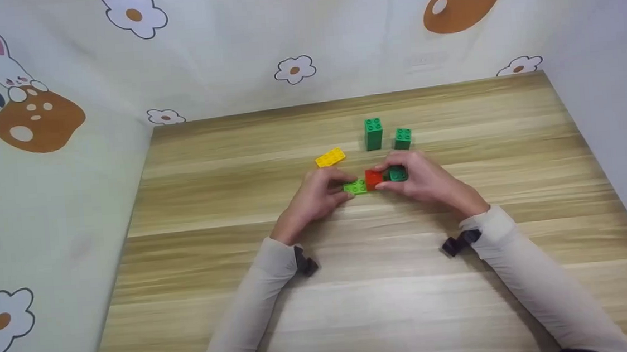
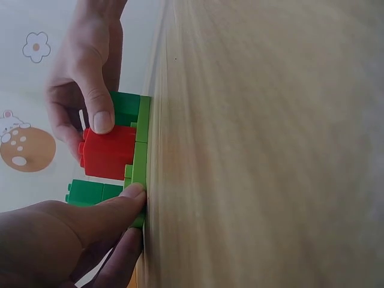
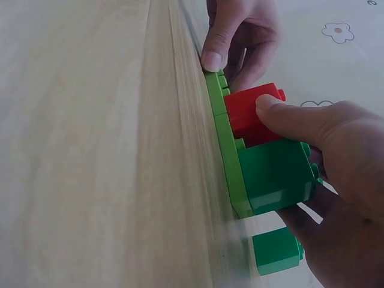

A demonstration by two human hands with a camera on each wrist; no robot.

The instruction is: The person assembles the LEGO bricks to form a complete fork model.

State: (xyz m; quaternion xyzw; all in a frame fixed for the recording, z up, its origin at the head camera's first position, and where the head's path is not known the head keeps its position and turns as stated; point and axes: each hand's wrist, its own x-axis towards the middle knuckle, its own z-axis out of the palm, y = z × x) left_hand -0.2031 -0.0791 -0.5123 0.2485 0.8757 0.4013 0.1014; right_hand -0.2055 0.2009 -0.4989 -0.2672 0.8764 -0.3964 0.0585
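Two thin light green plates [image 3: 227,150] lie end to end on the table, with a red brick [image 1: 374,180] across the seam between them. My left hand [image 1: 317,193] pinches the outer end of the left plate between thumb and fingers. Thumb and fingers of my right hand [image 1: 428,177] grip the red brick from its two sides. A dark green brick [image 3: 276,174] sits on the right plate's outer end, partly under my right palm in the head view. In the right wrist view the red brick stands against the plates' studs, some of which are hidden.
Behind the hands are a yellow plate [image 1: 330,157], a tall dark green block [image 1: 373,134] and a smaller dark green brick [image 1: 402,138]. The wooden table [image 1: 357,307] meets patterned white cloth walls [image 1: 225,54] at the back and sides.
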